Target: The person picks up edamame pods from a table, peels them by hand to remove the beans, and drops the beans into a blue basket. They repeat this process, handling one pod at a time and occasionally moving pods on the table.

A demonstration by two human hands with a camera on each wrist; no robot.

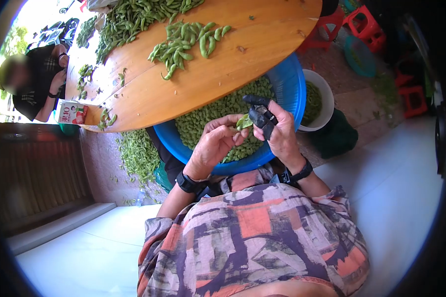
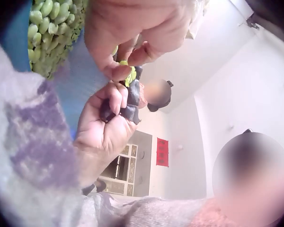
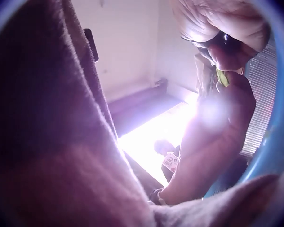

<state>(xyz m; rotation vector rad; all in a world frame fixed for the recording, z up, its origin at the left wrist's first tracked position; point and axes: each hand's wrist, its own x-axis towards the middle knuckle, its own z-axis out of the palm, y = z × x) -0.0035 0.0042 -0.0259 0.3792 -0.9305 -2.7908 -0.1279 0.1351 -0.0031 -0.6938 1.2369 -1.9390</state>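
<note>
A green soybean pod point(image 1: 243, 122) is between my two hands, over a large blue basin point(image 1: 298, 84) of shelled green soybeans point(image 1: 195, 126). My left hand point(image 1: 214, 144) pinches the pod between thumb and fingertips. Opposite it, my right hand point(image 1: 282, 132) grips the pod's other end with curled fingers, several of which wear black covers point(image 1: 260, 116). In the left wrist view, the split-looking pod point(image 2: 130, 77) shows yellow-green against the black covers. The right wrist view catches a sliver of pod point(image 3: 222, 78) where both hands' fingertips meet.
Whole pods point(image 1: 181, 47) lie in heaps on the wooden table point(image 1: 148, 94) ahead. A white bucket point(image 1: 327, 96) stands right of the basin, near red stools point(image 1: 364, 24). Empty-looking hulls point(image 1: 136, 153) cover the floor at left. Another person point(image 1: 39, 81) sits across the table.
</note>
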